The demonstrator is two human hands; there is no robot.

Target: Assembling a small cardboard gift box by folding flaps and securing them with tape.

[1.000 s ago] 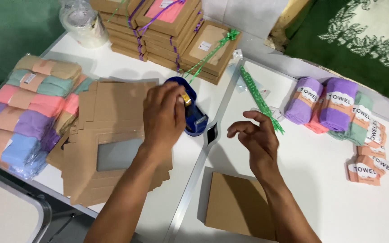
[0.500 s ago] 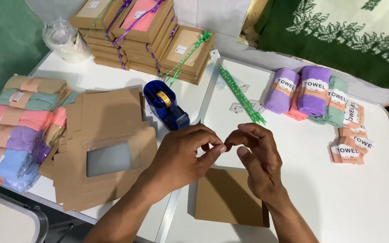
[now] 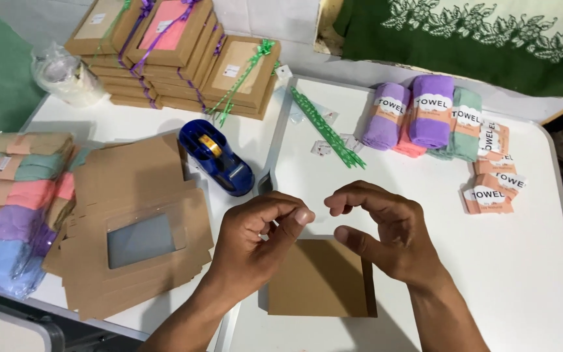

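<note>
- Flat window boxes (image 3: 135, 238) of brown card lie stacked far left.
- A blue tape dispenser (image 3: 216, 156) sits behind the hands.
- Left hand (image 3: 255, 238) has fingertips pinched together; whether tape is held, I cannot tell.
- Right hand (image 3: 386, 231) is curled, fingers apart, above a brown card box (image 3: 320, 280).

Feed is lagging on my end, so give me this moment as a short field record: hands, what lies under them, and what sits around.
left hand: raised, fingertips pinched, item too small to tell
right hand: raised, fingers curled, facing the left
under hands: flat brown box
tape dispenser: blue, beyond the left hand
window boxes: flat stack, left
rolled towels: far right
table: white
</note>
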